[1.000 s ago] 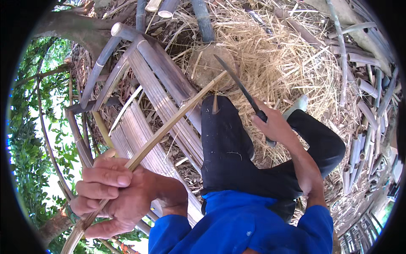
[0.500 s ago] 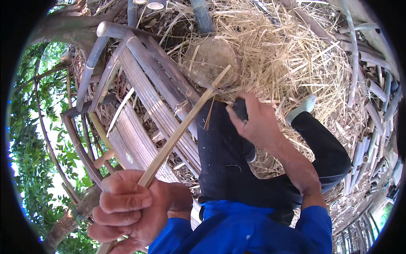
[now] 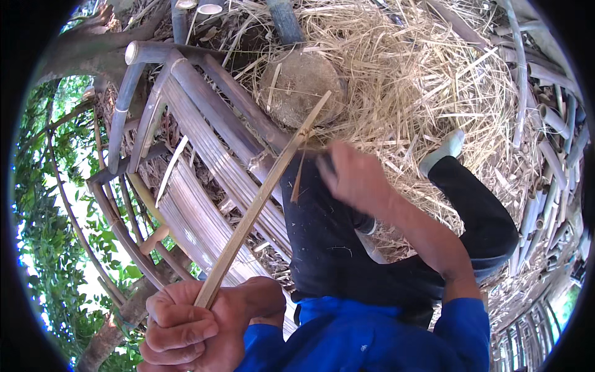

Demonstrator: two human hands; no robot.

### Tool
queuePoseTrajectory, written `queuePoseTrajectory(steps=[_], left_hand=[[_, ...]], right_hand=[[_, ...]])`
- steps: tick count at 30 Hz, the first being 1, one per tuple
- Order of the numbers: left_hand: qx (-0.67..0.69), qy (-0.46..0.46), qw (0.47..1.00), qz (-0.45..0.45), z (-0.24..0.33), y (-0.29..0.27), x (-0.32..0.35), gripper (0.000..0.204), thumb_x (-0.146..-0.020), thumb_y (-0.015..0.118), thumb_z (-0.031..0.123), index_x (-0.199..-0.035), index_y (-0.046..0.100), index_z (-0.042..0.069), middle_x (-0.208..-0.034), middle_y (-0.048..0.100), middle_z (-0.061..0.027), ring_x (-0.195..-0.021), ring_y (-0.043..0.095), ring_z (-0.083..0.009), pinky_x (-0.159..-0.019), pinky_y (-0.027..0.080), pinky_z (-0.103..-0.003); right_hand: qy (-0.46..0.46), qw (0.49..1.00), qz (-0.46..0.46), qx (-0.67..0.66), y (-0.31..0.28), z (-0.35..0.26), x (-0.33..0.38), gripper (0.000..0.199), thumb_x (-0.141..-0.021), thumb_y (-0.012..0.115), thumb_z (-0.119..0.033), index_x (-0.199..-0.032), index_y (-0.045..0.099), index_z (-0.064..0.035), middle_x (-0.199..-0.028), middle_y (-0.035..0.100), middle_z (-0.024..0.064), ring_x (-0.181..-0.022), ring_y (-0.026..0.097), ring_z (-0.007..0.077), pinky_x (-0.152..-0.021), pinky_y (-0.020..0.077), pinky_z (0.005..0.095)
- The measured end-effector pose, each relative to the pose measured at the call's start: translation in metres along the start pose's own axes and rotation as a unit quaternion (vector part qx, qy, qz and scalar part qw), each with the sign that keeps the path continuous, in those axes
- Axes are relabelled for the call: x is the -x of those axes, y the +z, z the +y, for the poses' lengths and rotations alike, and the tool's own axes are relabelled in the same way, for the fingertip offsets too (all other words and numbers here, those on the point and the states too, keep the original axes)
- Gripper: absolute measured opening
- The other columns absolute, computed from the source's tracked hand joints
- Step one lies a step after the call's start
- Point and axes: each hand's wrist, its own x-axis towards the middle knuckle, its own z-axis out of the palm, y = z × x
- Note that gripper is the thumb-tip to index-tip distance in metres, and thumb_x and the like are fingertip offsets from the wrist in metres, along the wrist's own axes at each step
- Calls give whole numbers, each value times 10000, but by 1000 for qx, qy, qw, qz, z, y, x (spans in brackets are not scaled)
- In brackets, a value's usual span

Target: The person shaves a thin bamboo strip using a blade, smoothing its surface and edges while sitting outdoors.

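Note:
My left hand (image 3: 198, 328) is clenched around the lower end of a long, thin bamboo strip (image 3: 260, 198). The strip slants up and to the right, and its tip lies over a round wooden block (image 3: 300, 87). My right hand (image 3: 356, 177) is blurred with motion. It is closed on the dark handle of a knife (image 3: 327, 162) and pressed against the strip's upper part. The blade is mostly hidden by the blur. A thin sliver (image 3: 297, 180) hangs from the strip beside that hand. My black-trousered leg (image 3: 334, 248) lies under both.
A bench of grey bamboo slats and poles (image 3: 204, 124) runs diagonally on the left. Dry straw and shavings (image 3: 421, 80) cover the ground ahead. Cut bamboo canes (image 3: 551, 124) are stacked at the right rim. My foot (image 3: 443, 149) rests in the straw, and green foliage (image 3: 49, 248) fills the left.
My right hand has swung the knife down from the right onto the strip's upper part. My left hand has slid lower and closer, and the strip's tip has moved up over the block.

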Motion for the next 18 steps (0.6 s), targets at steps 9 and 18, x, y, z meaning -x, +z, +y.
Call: queuePoseTrajectory(steps=[9, 18], left_hand=[[42, 0, 999, -21, -3, -3, -1, 575, -1061, 314, 617, -715, 360, 160, -542, 278, 46, -388, 308, -74, -353, 223, -205], [5, 46, 998, -38, -15, -3, -4, 482, -1089, 307, 437, -707, 363, 149, -532, 290, 60, -361, 342, -58, -290, 215, -203]], right_hand=[[83, 995, -53, 13, 4, 35, -11, 261, -930, 692, -176, -1019, 506, -16, -860, 652, 236, -658, 671, 413, -523, 533, 446], [65, 994, -83, 19, 26, 78, -10, 368, -893, 694, -175, -1099, 450, 8, -879, 648, 210, -716, 678, 415, -568, 554, 480]])
